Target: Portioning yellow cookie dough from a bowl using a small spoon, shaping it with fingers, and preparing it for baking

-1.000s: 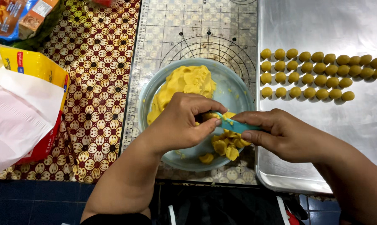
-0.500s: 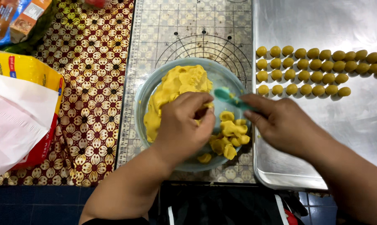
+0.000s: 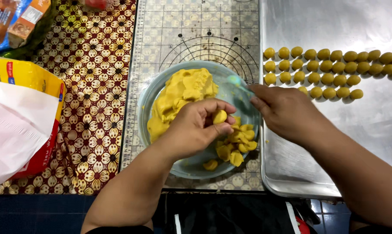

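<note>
Clearly the left hand [image 3: 196,125] is curled over the glass bowl [image 3: 150,102], its thumb and fingertips closed round a small yellow dough piece [image 3: 219,116] that sits just above a loose heap of cut pieces [image 3: 236,145] at the bowl's near right side. The right hand [image 3: 287,112] hovers over the bowl's right rim with its fingers pinched on the handle of a small teal scoop [image 3: 236,80], whose pale head shows above the far inside wall of the bowl. A large mound of dough [image 3: 183,93] fills the left half of the bowl, which stands on a gridded pastry mat [image 3: 196,30]. To the right lies a metal baking tray [image 3: 326,26] carrying rows of rolled balls [image 3: 330,67], and a yellow and red bag [image 3: 27,112] rests on the patterned cloth [image 3: 92,99] at the left. Judging by its creased, smeared surface, the dough looks soft, light and slightly greasy; a piece would dent under a hard squeeze, so a gentle hold across its middle with fingertips and thumb seems right, as it is held now. Compared with half a second ago, the right hand has drawn back from the heap toward the rim, lifting the scoop up and away, while the left hand has turned so that the piece it holds shows between its fingers.
</note>
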